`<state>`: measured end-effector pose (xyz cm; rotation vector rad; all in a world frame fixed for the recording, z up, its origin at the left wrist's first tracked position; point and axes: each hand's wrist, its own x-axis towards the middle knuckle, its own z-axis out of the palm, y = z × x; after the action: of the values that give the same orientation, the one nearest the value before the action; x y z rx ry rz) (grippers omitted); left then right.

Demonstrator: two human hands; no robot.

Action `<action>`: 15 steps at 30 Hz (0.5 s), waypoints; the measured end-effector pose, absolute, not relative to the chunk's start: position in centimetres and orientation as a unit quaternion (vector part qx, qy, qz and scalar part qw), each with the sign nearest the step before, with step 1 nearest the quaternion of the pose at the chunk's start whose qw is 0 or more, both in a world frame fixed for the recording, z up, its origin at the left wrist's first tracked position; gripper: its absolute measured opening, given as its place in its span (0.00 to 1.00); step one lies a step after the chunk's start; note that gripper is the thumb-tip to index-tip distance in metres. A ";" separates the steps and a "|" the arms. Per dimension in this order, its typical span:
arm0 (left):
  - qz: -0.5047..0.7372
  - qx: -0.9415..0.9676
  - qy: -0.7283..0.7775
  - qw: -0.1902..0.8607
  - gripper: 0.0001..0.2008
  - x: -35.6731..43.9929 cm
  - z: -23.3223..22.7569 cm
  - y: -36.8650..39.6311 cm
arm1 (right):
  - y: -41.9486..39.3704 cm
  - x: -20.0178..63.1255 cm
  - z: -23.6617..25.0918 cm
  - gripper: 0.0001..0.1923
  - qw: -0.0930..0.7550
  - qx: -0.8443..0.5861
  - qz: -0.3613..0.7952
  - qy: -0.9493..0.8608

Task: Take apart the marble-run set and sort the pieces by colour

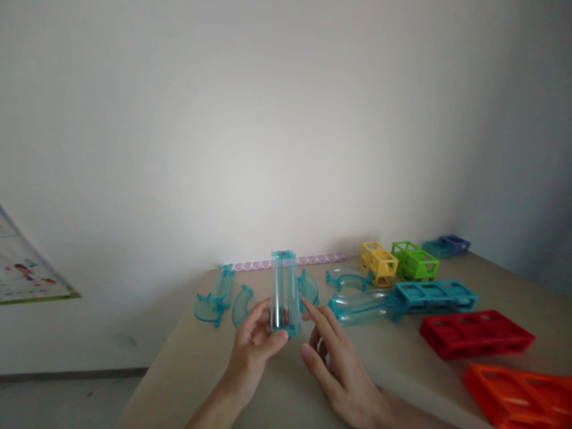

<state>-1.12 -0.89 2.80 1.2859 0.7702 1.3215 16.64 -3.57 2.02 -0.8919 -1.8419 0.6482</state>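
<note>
My left hand [257, 342] grips a clear track piece [285, 292] with teal ends by its lower end, thumb in front and fingers behind. The piece stands upright above the table. My right hand [333, 363] is just to its right with thumb and fingers apart; the index fingertip is close to the piece's side, and I cannot tell whether it touches. Behind the hands lie a curved teal piece [309, 288] and, to the left, another curved teal piece [242, 305].
On the table [179, 363] stand a yellow block frame [379, 263], a green one [414, 262], a teal one [435, 297], a red one [476, 333] and an orange one [521, 393]. A clear wavy track [364, 307] lies right of centre. A purple patterned strip [250, 266] runs along the wall.
</note>
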 end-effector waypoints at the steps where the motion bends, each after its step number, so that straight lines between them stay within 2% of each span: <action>1: 0.576 0.529 0.348 0.516 0.23 -1.3 2.7 -0.6 | -3.7 16.6 2.0 0.28 0.476 -0.363 0.269 -0.754; 4: 0.595 0.539 0.436 0.407 0.24 -2.3 2.5 0.5 | -3.7 16.5 2.1 0.26 0.469 -0.365 0.269 -0.758; 9: 0.514 0.635 0.542 0.197 0.20 -3.3 1.7 1.5 | -3.5 16.3 2.5 0.20 0.450 -0.353 0.271 -0.775; 15: 0.396 0.697 0.584 0.126 0.18 -1.5 0.3 1.5 | -3.5 16.1 2.8 0.18 0.419 -0.335 0.277 -0.797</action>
<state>-1.53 1.46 0.30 2.0307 1.7008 1.1548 16.12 -3.55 2.76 -0.8411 -1.9981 0.6954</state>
